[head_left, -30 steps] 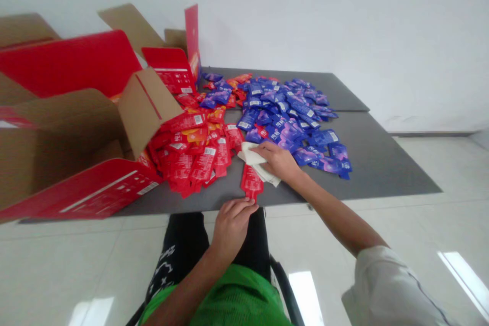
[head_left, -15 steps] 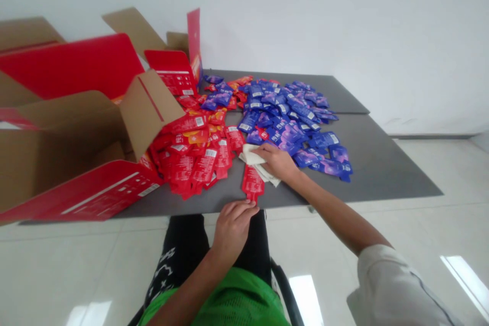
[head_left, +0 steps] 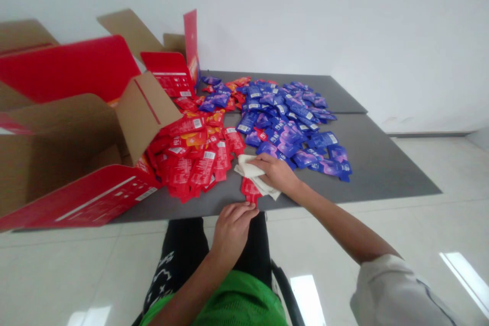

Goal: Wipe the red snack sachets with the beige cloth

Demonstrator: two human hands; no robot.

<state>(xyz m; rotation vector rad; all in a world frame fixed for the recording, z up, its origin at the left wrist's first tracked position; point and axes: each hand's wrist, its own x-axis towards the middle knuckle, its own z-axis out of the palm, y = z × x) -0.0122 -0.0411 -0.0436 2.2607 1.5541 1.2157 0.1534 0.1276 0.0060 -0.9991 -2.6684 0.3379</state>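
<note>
Bright, even light from above, pale wall slightly washed out, long white glare streaks on glossy floor tiles at lower right, faint soft shadows, wide-angle bending toward the frame edges, mild overall softness

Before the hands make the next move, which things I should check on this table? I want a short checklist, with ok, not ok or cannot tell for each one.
Right hand resting on the white cloth: ok.
Red sachet fully uncovered: not ok, the cloth lies over its upper end.
Left hand touching that sachet: cannot tell, its fingertips are very near it.
Blue sachets free of red ones: not ok, a red sachet lies among them.
</note>
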